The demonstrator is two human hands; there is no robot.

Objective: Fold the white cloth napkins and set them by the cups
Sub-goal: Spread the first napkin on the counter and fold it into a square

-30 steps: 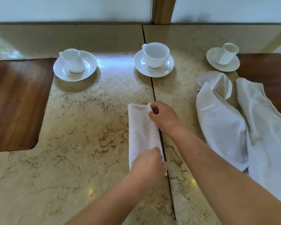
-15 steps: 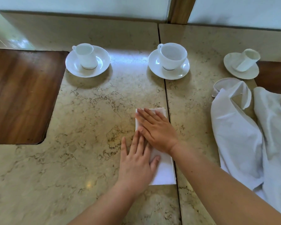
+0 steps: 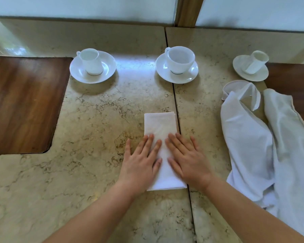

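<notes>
A white napkin (image 3: 159, 126), folded into a narrow rectangle, lies flat on the marble table just left of the seam. My left hand (image 3: 140, 163) and my right hand (image 3: 187, 160) rest flat on its near half, side by side, fingers spread, palms down. Neither hand grips it. Two unfolded white napkins, one (image 3: 244, 141) beside the other (image 3: 293, 155), lie crumpled at the right. Three white cups on saucers stand in a row at the back: the left cup (image 3: 91, 61), the middle cup (image 3: 180, 59), and the right cup (image 3: 255, 62).
The marble table (image 3: 88, 120) has a seam running front to back. Dark wooden insets sit at the left (image 3: 23, 102) and the far right (image 3: 295, 81). An extra saucer (image 3: 232, 85) is partly under the crumpled napkin. A wall ledge bounds the back.
Both hands went from pinching the napkin's ends to pressing flat on it. My right hand slid from the far end back to the near half, beside my left.
</notes>
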